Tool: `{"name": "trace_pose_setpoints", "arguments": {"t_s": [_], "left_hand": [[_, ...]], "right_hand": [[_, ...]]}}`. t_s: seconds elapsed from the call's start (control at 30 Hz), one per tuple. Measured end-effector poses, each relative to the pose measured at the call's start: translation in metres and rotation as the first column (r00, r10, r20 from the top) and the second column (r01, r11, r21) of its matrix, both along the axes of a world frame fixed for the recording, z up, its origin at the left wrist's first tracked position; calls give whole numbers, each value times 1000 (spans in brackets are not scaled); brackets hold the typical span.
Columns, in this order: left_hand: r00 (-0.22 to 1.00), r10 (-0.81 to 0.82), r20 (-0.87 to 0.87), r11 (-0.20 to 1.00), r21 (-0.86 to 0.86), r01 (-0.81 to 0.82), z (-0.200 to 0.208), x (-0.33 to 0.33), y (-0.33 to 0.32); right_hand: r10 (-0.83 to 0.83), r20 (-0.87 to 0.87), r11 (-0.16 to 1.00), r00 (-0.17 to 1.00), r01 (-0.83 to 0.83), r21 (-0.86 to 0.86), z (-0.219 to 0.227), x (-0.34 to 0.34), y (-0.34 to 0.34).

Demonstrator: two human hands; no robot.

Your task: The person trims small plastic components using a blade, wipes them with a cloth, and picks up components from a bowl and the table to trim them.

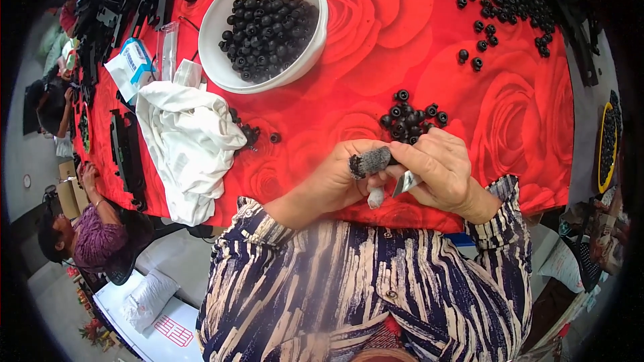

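Note:
Both my hands are close together at the near edge of the red table, fingers bent inward. My left hand point(339, 177) is closed on something small that the fingers hide. In my right hand point(436, 171) is a small metal blade point(406, 183), its flat face catching the light. A grey, knitted-looking finger cover point(370, 162) with a dark worn end lies between the hands; which finger it covers I cannot tell. Below it shows a whitish covered fingertip point(376, 197). Just beyond the hands sits a small pile of round black ring-shaped parts point(406, 119).
A white bowl point(315, 50) holds many similar black parts. More black parts point(496, 0) spread at the far right. Left of my hands lie a white cloth point(184, 147), a packet point(131, 67) and long black pieces point(127, 157). A person point(100, 238) sits at the left edge.

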State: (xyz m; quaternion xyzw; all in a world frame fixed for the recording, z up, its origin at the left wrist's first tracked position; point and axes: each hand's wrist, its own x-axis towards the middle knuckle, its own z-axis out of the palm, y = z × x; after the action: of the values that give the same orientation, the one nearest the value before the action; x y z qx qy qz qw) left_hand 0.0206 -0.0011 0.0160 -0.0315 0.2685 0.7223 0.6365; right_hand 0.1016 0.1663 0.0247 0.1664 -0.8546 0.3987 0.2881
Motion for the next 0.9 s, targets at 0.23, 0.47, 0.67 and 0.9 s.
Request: {"name": "trace_pose_setpoints", "arguments": {"t_s": [0.23, 0.47, 0.67, 0.9], "left_hand": [[999, -26, -47, 999, -42, 24, -3, 0, -2], [1000, 4, -1, 999, 49, -4, -4, -5, 1], [953, 134, -270, 986, -60, -155, 0, -3, -1], [576, 446, -685, 866, 169, -471, 42, -28, -13]], "right_hand": [[-39, -109, 997, 993, 46, 63, 2, -1, -1], [-36, -181, 987, 983, 63, 149, -1, -4, 2], [-14, -215, 980, 977, 56, 193, 11, -8, 1], [-120, -235, 971, 964, 164, 176, 3, -6, 5]]}}
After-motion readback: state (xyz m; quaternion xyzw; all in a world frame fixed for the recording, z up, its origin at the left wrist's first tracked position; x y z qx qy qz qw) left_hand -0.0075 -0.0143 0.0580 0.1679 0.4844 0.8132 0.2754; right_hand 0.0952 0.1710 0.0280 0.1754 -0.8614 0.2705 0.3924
